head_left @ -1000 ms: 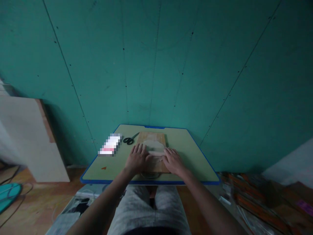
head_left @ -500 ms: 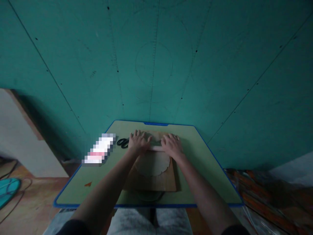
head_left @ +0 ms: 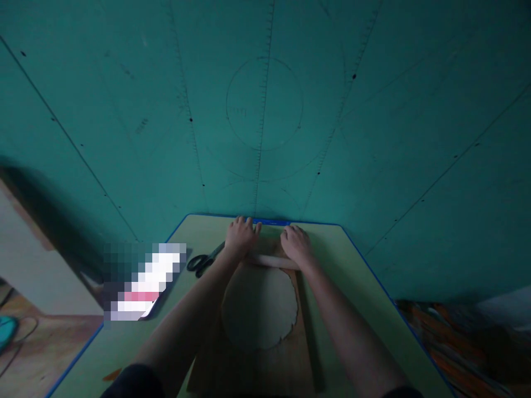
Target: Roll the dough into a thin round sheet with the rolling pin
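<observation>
A pale, dough-like sheet (head_left: 260,307), rolled flat and roughly round, lies on a wooden board (head_left: 249,370); its right edge is ragged and cracked. Across the sheet's far edge lies a light rolling pin (head_left: 274,262). My left hand (head_left: 241,236) is stretched over the pin's left end, fingers extended forward and thumb apart. Over its right end is my right hand (head_left: 296,243), palm down, with fingers forward and slightly bent. Neither hand is wrapped round the pin; its ends are partly hidden beneath them. Dark-handled scissors (head_left: 204,263) lie left of my left hand.
The pale table (head_left: 344,309) has a blue rim and stands against a green wall (head_left: 265,110) with drawn lines and circles. A bright, pixelated object (head_left: 153,279) lies at the table's left. A small orange-brown scrap (head_left: 112,375) is near my left forearm.
Both hands have moved forward with the rolling pin, towards the sheet's far edge, uncovering more of the sheet. The camera view has also shifted closer to the table.
</observation>
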Demonstrator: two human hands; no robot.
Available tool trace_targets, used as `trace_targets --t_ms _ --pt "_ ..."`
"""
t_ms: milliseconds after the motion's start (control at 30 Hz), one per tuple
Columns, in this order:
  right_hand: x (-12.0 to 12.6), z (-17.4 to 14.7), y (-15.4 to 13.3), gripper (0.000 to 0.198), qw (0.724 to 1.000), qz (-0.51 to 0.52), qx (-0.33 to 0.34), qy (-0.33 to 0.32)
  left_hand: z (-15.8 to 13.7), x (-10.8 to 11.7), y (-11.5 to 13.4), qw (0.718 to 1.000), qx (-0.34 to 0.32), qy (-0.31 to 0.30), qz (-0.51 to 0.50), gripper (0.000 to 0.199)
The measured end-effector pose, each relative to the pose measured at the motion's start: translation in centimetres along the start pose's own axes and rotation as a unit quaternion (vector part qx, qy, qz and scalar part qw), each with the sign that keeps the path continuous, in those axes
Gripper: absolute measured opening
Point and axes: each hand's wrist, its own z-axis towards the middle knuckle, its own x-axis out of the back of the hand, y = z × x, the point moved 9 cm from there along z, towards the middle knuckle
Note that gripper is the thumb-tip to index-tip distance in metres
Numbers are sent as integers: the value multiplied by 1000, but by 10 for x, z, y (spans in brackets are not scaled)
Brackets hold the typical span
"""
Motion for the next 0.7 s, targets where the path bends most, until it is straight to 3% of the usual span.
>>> trace_targets --t_ms 167,333,500,700 --pt "2 -6 -3 34 1000 1 4 -6 -11 -1 3 999 -37 -14 6 43" --pt "-4 -32 -7 37 999 9 12 -44 -41 3 1 999 -45 -23 13 45" --pt "0 -78 -18 52 997 7 40 -60 -94 18 4 998 -41 -22 35 52" --pt "15 -149 -31 56 993 13 114 -4 -174 39 19 995 -88 23 52 50"
